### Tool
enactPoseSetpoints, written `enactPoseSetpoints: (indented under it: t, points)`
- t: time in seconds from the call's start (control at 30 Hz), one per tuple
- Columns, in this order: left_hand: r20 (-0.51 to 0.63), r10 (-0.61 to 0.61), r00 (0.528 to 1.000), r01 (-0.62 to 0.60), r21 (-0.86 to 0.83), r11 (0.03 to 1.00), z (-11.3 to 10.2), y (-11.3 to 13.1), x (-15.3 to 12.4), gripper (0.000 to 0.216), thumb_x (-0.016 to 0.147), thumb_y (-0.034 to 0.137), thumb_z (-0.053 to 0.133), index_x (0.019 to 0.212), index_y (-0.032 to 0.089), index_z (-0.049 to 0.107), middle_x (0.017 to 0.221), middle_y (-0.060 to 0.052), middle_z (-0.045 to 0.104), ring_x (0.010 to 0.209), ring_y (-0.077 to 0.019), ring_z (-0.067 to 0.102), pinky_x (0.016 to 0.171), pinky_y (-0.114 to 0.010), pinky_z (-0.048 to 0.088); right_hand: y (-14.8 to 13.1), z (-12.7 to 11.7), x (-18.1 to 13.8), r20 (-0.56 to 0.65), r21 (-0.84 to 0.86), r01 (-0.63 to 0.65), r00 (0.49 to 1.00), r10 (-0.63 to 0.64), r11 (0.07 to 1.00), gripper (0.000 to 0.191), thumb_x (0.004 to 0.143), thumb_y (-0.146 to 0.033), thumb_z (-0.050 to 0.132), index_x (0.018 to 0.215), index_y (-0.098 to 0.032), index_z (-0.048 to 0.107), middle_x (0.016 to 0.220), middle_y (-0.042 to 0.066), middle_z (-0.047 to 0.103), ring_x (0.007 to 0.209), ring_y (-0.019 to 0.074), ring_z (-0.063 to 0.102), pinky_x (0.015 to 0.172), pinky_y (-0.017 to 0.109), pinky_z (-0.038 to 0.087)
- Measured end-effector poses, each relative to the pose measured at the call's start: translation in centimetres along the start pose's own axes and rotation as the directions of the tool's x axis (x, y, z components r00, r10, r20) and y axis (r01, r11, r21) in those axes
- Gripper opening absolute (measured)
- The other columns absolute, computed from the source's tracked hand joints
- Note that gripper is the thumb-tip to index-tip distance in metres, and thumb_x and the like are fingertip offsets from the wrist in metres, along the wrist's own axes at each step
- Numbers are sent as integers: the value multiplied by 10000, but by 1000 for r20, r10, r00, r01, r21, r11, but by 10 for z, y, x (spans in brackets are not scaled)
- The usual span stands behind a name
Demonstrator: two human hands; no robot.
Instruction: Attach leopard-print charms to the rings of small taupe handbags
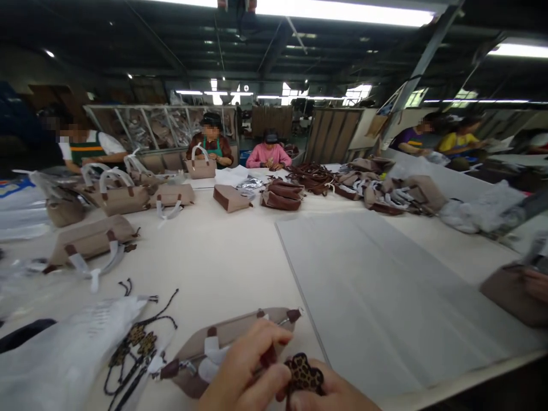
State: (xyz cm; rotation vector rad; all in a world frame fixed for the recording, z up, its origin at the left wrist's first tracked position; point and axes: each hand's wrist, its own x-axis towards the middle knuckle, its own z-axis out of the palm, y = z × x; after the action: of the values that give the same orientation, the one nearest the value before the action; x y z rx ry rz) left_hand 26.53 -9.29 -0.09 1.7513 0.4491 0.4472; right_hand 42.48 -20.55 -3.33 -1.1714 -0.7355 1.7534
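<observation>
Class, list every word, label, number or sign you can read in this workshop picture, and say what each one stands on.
No text can be read.
Plastic bag beside the left hand: faint grey print, too blurred to read.
Blue-and-white sheet at the left edge: coloured marks, no legible letters.
Leopard-print charm at the right hand: pattern only, no lettering.
Beige handbag under the hands: no label visible.

Bright ceiling tube lights (342, 10) glare overhead, rafters stay dim, edges bend and blur, table (222, 257) evenly lit

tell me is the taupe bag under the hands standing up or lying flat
Lying flat: the taupe bag rests on its side on the table, with its wrapped handle spread beside it.
</observation>
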Motion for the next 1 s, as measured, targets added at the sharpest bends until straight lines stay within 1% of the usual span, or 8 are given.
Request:
enactPoseSetpoints:
  t: [0.07, 0.23, 0.4, 0.5, 0.6, 0.73, 0.9, 1.0]
  points:
    - [-45, -77, 996, 77, 5, 997, 21, -12, 9, 89, 784, 162, 561, 828, 202, 627, 806, -9, 595, 748, -157, 539, 680, -245, 412, -4, -3, -3, 3, -62, 1, 1000, 0, 998, 205, 681, -212, 715, 870, -149, 666, 705, -28, 606, 612, 85, 503, 547, 194, 358]
    - [-193, -278, 941, 230, -236, 944, 48, -30, 17, 138, 835, 313, 544, 760, 197, 536, 651, 31, 489, 617, -128, 463, 564, -226, 379, 11, -32, -13, 50, 3, -35, 998, 35, 999, 462, 627, -177, 737, 1067, -173, 595, 847, 26, 721, 695, 144, 670, 641, 237, 454]
    - [-218, -344, 914, 238, -398, 886, 52, -34, 13, 309, 802, 488, 635, 790, 194, 538, 664, 20, 526, 608, -131, 488, 536, -226, 425, 33, -61, -23, -173, 105, 64, 984, -45, 992, 331, 666, -348, 803, 809, -168, 565, 700, 4, 689, 616, 131, 661, 623, 245, 471]
    - [-245, -346, 905, 219, -427, 877, 60, -34, 12, 342, 810, 521, 645, 831, 192, 553, 689, 10, 555, 623, -129, 505, 544, -222, 445, 36, -68, -26, -206, 15, 71, 976, -66, 997, 366, 685, -455, 779, 785, -157, 592, 624, -14, 641, 531, 94, 583, 548, 213, 431]
    - [-260, -349, 900, 209, -445, 871, 70, -35, 13, 355, 816, 532, 644, 839, 191, 551, 680, 12, 551, 611, -121, 503, 537, -216, 446, 33, -67, -27, -205, -135, 44, 976, -71, 990, 405, 681, -506, 755, 864, -170, 622, 588, -71, 544, 421, 41, 383, 435, 189, 294]
    - [-314, -341, 886, 184, -437, 880, 79, -43, 16, 354, 820, 534, 638, 847, 193, 547, 682, 23, 510, 602, -117, 493, 510, -209, 446, 27, -67, -28, -143, -357, 76, 981, -135, 931, 404, 779, -561, 650, 779, -157, 647, 655, -23, 570, 544, 66, 411, 518, 207, 311]
    - [-243, -364, 899, 254, -387, 886, 83, -67, 4, 416, 874, 472, 560, 1221, 247, 509, 749, 28, 490, 578, -121, 492, 466, -217, 442, 36, -79, -22, -86, -119, 97, 990, -108, 988, 537, 741, -700, 634, 800, -174, 537, 614, -41, 575, 392, 12, 288, 388, 189, 156]
    - [-162, -240, 957, 220, -132, 966, 86, -80, -4, 303, 867, 339, 552, 1137, 226, 629, 863, -41, 593, 739, -175, 573, 670, -308, 513, 45, -82, -16, -47, 22, 127, 991, -126, 992, 528, 732, -667, 680, 832, -172, 526, 643, -20, 633, 362, -9, 308, 366, 166, 138]
